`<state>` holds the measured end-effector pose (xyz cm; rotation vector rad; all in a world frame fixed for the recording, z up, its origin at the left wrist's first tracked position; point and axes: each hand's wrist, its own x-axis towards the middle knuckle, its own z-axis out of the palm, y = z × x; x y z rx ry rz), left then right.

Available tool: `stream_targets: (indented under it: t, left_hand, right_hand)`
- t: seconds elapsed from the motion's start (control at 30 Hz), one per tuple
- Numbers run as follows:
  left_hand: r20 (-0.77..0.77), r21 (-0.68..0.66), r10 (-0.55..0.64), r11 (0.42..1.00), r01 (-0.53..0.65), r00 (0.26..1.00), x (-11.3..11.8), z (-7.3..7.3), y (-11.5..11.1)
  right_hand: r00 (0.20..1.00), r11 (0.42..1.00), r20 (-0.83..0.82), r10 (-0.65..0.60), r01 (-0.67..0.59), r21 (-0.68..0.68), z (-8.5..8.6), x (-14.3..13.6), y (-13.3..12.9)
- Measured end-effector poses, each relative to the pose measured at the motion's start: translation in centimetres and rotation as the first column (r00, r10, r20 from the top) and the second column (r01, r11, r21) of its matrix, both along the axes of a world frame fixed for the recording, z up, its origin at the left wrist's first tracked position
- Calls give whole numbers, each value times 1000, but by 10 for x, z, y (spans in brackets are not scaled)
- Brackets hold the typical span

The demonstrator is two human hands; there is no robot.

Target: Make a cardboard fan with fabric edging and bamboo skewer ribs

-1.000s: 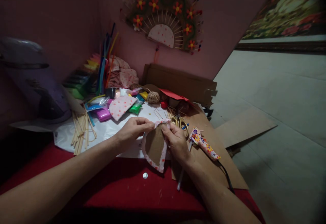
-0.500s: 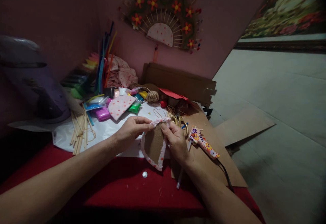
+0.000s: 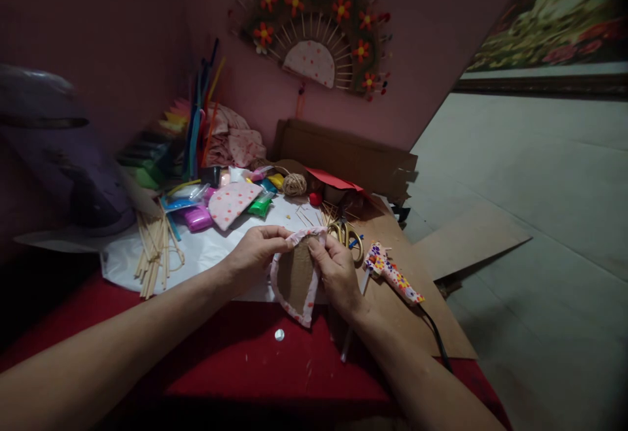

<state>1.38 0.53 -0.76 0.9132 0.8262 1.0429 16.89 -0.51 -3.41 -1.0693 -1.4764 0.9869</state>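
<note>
Between my hands is a half-round cardboard piece (image 3: 294, 277), its edges wrapped in white fabric with red-orange dots. My left hand (image 3: 260, 251) pinches the folded fabric at its upper left. Gripping the upper right edge, thumb on the cardboard side, is my right hand (image 3: 336, 271). A matching dotted half-round piece (image 3: 233, 204) lies farther back with its fabric face up. Just beyond my right hand are scissors (image 3: 354, 242) with gold handles. A glue gun (image 3: 395, 274) with flower-patterned covering lies to the right, a clear glue stick (image 3: 349, 346) sticking out behind it.
Wooden sticks (image 3: 156, 251) lie at the left on white sheeting (image 3: 201, 264). Behind are colourful clay packets (image 3: 197, 219) and a twine ball (image 3: 294, 184). A cardboard sheet (image 3: 415, 320) lies at the right. A decorated fan (image 3: 314, 32) hangs on the wall. A red cloth (image 3: 216, 352) covers the table.
My hands stay in nearly the same place, still holding the cardboard piece, which has shifted very slightly. The view has moved a little; nothing was let go.
</note>
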Motion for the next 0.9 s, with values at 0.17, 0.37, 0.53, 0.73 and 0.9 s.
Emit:
stream_targets:
  t: [0.17,0.37,0.53,0.73,0.9]
  left_hand:
    - [-67,62,27,998,-22,997,-1,0,1]
    - [-115,140,36,990,-20,993,-3,-5,3]
    - [-43,96,-30,995,34,999,-1,-5,0]
    - [-189,250,27,968,22,982,-2,-6,2]
    - [-301,337,80,941,28,950,-3,-7,4]
  right_hand:
    - [1000,1000,-18,2,-2,3,1,0,-1]
    - [999,1000,-47,7,-8,-13,3,-2,-2]
    - [998,1000,-59,23,-23,11,1,-2,0]
    - [999,998,-6,50,-50,38,-3,-3,-2]
    - [995,994,98,-21,11,105,-1,-5,-5]
